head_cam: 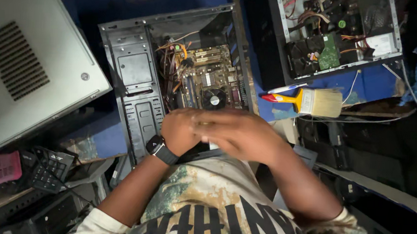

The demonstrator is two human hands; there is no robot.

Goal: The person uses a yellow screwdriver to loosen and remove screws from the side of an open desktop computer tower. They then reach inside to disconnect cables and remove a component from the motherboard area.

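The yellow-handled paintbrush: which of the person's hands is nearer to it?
The right hand is nearer: the paintbrush lies up and to its right on the blue surface. The left hand, with the watch on its wrist, sits farther off, clasped against the right one.

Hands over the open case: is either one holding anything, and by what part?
Cannot tell. The left hand and right hand are pressed together, blurred, above the open computer case; nothing shows between them.
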